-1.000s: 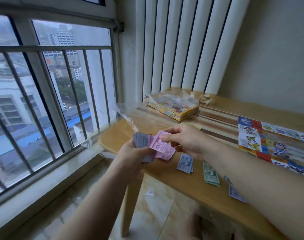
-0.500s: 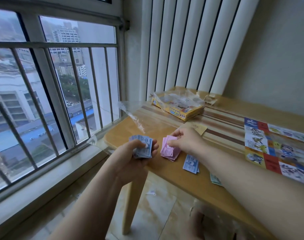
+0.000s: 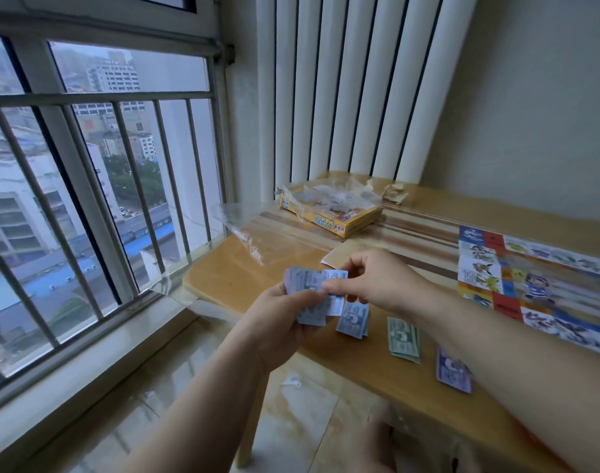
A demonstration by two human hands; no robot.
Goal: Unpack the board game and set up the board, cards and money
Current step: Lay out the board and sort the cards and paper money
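My left hand [image 3: 284, 314] grips a stack of pale blue play-money notes [image 3: 307, 295] over the near left corner of the wooden table [image 3: 230, 268]. My right hand [image 3: 370, 281] pinches the top notes of that stack. On the table lie a blue pile [image 3: 353, 319], a green pile [image 3: 402, 337] and a purple pile [image 3: 452, 370]. The colourful game board [image 3: 530, 285] lies unfolded at the right. The yellow game box [image 3: 336, 213] sits at the back under clear wrap. The pink notes are hidden from view.
A clear plastic sheet [image 3: 244, 233] hangs over the table's left edge. A beige paper [image 3: 342, 256] lies behind my right hand, and crumpled paper [image 3: 394, 194] sits near the radiator [image 3: 342, 87]. A barred window [image 3: 97, 165] fills the left.
My right hand put the pink notes down on the table, then came back to the blue stack in my left hand and now pinches its top notes.
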